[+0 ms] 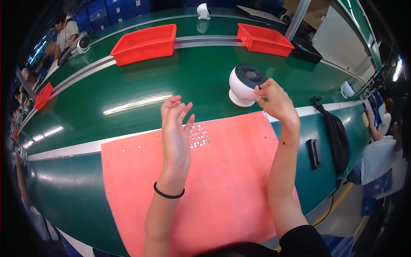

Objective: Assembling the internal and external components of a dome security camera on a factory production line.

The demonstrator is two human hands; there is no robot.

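Note:
A round white security camera point(241, 85) with a dark face stands on its base on the green bench, just beyond the pink mat point(231, 171). My right hand point(277, 99) is at the camera's right edge, fingers bent and pinched together; whether they hold a small part or only touch the camera is hidden. My left hand point(176, 128) hovers over the far part of the mat, fingers loosely curled and apart, holding nothing. Beside it, small silver screw-like pieces point(199, 136) lie in rows on the mat. A few more loose ones point(139, 147) are scattered to the left.
Two red bins point(145, 45) point(265, 40) stand along the metal rail at the back. A black pouch point(336, 137) and a small black case point(314, 154) lie at the right. Another white camera point(347, 89) rests farther right. Co-workers point(66, 34) point(381, 158) are on both sides.

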